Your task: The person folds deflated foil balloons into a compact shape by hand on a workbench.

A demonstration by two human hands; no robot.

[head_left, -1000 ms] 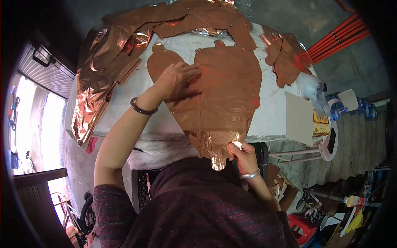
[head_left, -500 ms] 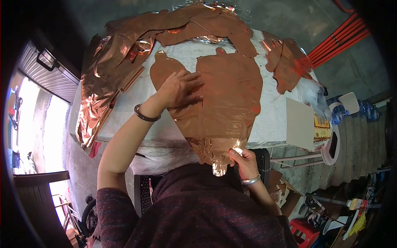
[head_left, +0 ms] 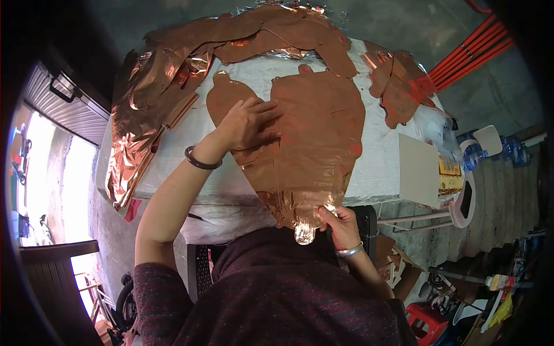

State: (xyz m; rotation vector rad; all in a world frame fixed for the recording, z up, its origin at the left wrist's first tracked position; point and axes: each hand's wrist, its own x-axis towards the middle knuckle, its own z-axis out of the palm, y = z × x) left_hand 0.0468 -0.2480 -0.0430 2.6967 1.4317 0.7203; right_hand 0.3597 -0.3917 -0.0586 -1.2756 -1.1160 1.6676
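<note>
A flat, uninflated copper-coloured foil balloon (head_left: 318, 127) lies across the near side of the table, its narrow lower end reaching over the front edge towards my body. A shiny tab (head_left: 304, 233) sticks out at that end. My left hand (head_left: 248, 124) rests on the balloon's left part with its fingers stretched out, close to the fold between its two lobes. At the lower right edge, my right hand (head_left: 341, 225) pinches the foil between thumb and fingers, just beside the tab.
More copper foil pieces (head_left: 254, 37) are heaped along the back of the white-covered table (head_left: 378, 179), with a shiny stack (head_left: 135, 155) at left and smaller pieces (head_left: 398, 86) at right. A pale card (head_left: 418, 170) lies at the right edge. A red stool (head_left: 426, 324) stands below right.
Both hands keep their places on the balloon. The whole view has shifted very slightly; otherwise little differs.
</note>
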